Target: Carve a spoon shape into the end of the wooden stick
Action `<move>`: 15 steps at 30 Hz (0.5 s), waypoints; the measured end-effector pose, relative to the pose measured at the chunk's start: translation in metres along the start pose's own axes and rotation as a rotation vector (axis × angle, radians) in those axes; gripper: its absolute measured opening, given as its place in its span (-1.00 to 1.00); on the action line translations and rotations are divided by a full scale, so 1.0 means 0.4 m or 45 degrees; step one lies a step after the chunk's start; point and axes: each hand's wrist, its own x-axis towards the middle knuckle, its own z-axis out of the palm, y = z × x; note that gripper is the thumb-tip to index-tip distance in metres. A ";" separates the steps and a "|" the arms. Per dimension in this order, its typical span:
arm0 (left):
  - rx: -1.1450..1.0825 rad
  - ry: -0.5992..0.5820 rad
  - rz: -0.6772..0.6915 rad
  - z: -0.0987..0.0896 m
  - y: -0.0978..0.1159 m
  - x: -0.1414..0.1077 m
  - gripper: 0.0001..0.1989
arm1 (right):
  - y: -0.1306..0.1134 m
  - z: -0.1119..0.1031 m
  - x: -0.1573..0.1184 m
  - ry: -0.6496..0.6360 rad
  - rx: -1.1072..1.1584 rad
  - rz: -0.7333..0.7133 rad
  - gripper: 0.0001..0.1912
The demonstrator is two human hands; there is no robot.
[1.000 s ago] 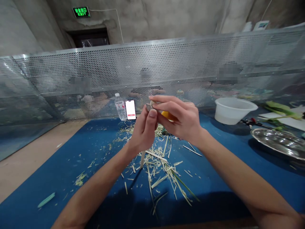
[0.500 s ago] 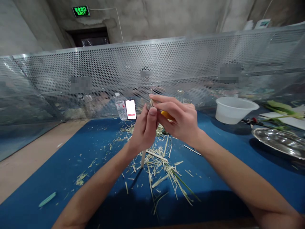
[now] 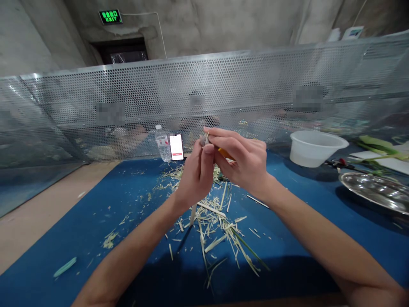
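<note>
Pinching a pale stalk (image 3: 193,215) in the grip of the left hand (image 3: 195,175), showed only its lower end, angled down toward the littered tabletop (image 3: 277,243). Clasped a yellow object (image 3: 225,154) in the right hand (image 3: 243,161), mostly covered. Barely made out a small grey-white piece (image 3: 204,140) between both hands. Saw a steel tray (image 3: 378,189) cut off at the right edge.

across the blue-topped counter (image 3: 89,230), open room runs left of the hands (image 3: 196,177), crossed only by low scraps. ahead, a grey perforated metal screen (image 3: 230,81) bars the way, a clear white-capped plastic bottle (image 3: 163,147) before it. rightward, a translucent white plastic tub (image 3: 311,149) and a shiny round steel tray (image 3: 377,189) obstruct.
</note>
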 end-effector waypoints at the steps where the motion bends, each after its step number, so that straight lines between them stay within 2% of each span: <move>1: 0.025 0.013 0.014 0.002 0.002 0.000 -0.67 | 0.000 0.000 0.000 0.010 0.001 0.001 -0.89; 4: 0.057 0.022 0.025 0.003 0.009 0.001 -0.65 | -0.001 -0.002 0.002 0.065 0.028 0.018 -0.84; 9: -0.041 -0.072 -0.088 -0.003 0.018 0.011 -0.71 | 0.009 -0.011 0.006 0.197 0.049 0.203 -0.83; 15: -0.169 -0.053 -0.152 -0.003 0.021 0.021 -0.80 | 0.026 -0.025 0.009 0.196 0.019 0.275 -0.83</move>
